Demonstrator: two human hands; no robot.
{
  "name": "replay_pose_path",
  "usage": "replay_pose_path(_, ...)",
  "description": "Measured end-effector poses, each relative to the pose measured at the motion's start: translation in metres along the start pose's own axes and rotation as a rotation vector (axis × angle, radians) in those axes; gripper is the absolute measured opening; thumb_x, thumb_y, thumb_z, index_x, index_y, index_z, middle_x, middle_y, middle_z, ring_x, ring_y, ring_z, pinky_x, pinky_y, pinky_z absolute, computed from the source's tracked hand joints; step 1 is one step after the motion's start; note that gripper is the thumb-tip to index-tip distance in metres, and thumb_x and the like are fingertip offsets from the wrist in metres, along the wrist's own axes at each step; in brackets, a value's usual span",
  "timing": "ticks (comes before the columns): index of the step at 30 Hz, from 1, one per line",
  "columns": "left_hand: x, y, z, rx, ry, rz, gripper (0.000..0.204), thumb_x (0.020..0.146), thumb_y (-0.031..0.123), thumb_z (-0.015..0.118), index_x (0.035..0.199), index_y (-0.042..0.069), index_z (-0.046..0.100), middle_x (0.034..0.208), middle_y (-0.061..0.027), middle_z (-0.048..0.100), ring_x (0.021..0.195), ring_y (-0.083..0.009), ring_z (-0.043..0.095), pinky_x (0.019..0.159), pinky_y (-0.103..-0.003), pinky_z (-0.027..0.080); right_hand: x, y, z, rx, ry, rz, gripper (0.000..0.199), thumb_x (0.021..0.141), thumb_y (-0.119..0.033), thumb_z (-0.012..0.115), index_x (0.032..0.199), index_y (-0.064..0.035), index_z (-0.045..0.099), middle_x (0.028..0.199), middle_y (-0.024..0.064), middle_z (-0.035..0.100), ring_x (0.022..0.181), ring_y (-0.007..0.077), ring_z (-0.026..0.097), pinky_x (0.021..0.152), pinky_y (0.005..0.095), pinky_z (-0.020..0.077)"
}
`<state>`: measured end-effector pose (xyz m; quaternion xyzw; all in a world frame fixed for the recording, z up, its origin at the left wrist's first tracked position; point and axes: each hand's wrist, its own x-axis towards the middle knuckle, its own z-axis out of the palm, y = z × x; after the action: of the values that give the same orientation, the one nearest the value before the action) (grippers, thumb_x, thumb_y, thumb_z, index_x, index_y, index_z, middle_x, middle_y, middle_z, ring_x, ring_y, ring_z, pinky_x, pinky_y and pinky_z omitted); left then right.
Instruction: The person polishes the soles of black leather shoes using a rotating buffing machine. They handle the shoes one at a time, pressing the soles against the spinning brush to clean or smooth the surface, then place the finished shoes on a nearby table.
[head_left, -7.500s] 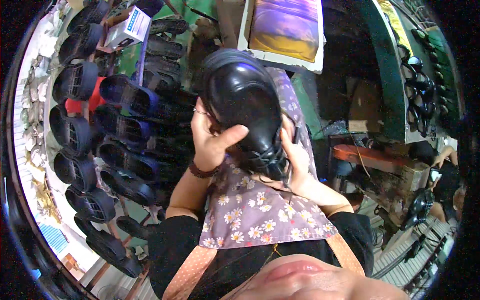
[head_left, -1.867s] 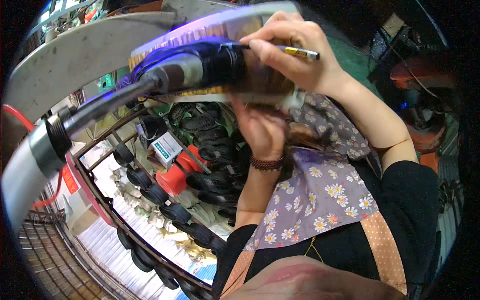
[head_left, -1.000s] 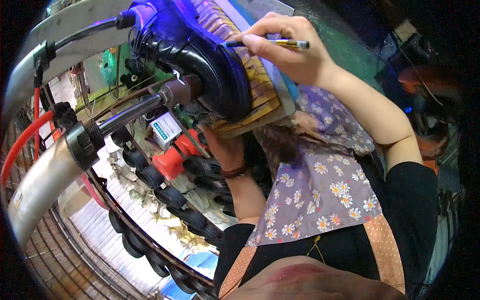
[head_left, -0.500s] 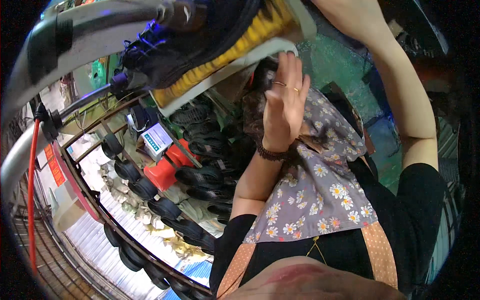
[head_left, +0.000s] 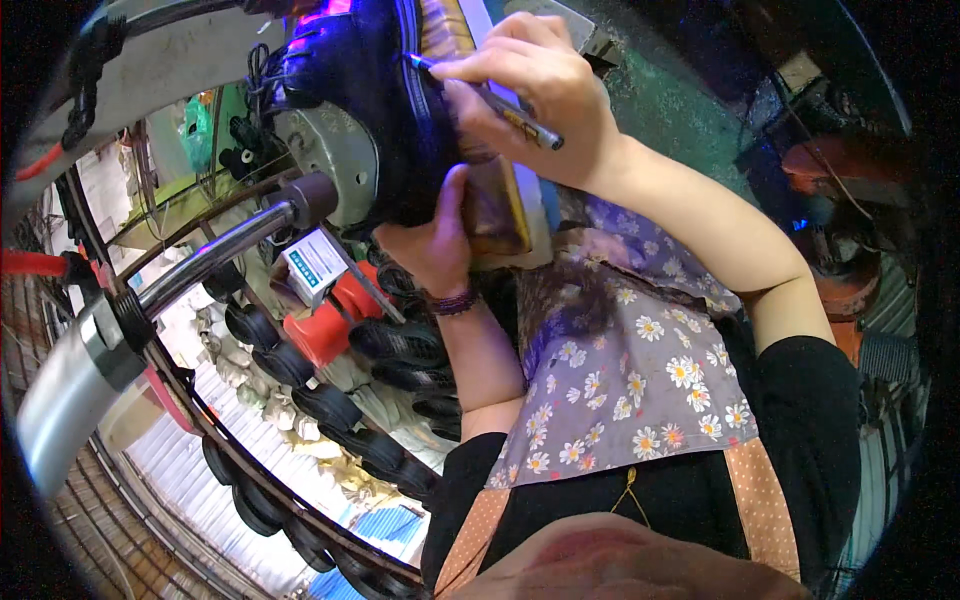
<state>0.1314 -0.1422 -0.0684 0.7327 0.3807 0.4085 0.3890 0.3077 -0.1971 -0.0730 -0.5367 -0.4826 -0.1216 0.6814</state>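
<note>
A black lace-up shoe [head_left: 345, 65] hangs at the upper middle, partly cut off by the top edge and lit purple-blue. Along its right side runs a yellow-brown, streaked sole edge with a pale outer part [head_left: 540, 225]. My left hand [head_left: 440, 245] is closed on the lower end of the shoe, its thumb up along the side; the other fingers are hidden behind. A slim pen [head_left: 525, 122] is pinched in my right hand [head_left: 535, 85]. The pen's tip lies at the seam between black upper and sole, touching or very near it.
A metal arm with a dark round end [head_left: 310, 195] reaches in from the left, beside a grey metal plate [head_left: 335, 150] at the shoe. Black soles [head_left: 400, 345] fill a rack below, near a red container [head_left: 320, 335] and a white-and-blue box [head_left: 315, 265]. A flowered apron covers my lap.
The shoe has turned more upright. My left hand, raised with fingers stretched, has come down onto it. My right hand has moved down and left, bringing the pen to the seam.
</note>
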Motion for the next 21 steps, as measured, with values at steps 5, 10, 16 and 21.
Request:
replay_pose_path(5, -0.013, 0.016, 0.027, -0.046, 0.161, -0.006, 0.065, 0.065, 0.003, 0.085, 0.121, -0.007, 0.052, 0.117, -0.0143, 0.060, 0.101, -0.0209, 0.060, 0.093, -0.035, 0.047, 0.006, -0.009, -0.003, 0.041, -0.080, 0.116, 0.028, 0.081, -0.026, 0.071, 0.101, -0.0075, 0.066, 0.100, 0.0100, 0.067, 0.093, 0.0268, 0.061, 0.086, 0.0367, 0.0443)
replay_pose_path(10, -0.021, 0.008, 0.024, 0.429, -0.102, -0.001, 0.058, 0.091, 0.026, 0.048, 0.141, 0.006, 0.027, 0.144, -0.0072, 0.029, 0.129, -0.0183, 0.032, 0.108, -0.036, 0.029, 0.007, -0.039, 0.035, 0.256, -0.242, 0.042, 0.041, 0.077, -0.025, 0.069, 0.111, -0.0105, 0.052, 0.132, 0.0231, 0.047, 0.130, 0.0438, 0.038, 0.109, 0.0517, 0.0280)
replay_pose_path(16, -0.023, -0.018, 0.019, 1.091, -0.044, 0.132, 0.083, 0.080, 0.032, 0.074, 0.146, 0.009, 0.029, 0.147, -0.0061, 0.038, 0.128, -0.0172, 0.040, 0.109, -0.034, 0.031, 0.023, -0.050, 0.059, -0.024, -0.171, -0.101, 0.021, 0.082, -0.018, 0.053, 0.101, -0.0083, 0.057, 0.130, 0.0192, 0.053, 0.127, 0.0396, 0.044, 0.110, 0.0495, 0.0301)
replay_pose_path(21, -0.020, 0.000, 0.030, 1.064, 0.083, 0.424, 0.094, 0.071, 0.036, 0.081, 0.145, 0.009, 0.030, 0.146, -0.0049, 0.039, 0.129, -0.0181, 0.038, 0.109, -0.035, 0.030, 0.025, -0.057, 0.063, 0.002, -0.245, -0.079, 0.023, 0.080, -0.008, 0.056, 0.103, -0.0103, 0.054, 0.138, 0.0166, 0.046, 0.135, 0.0409, 0.034, 0.110, 0.0565, 0.0257)
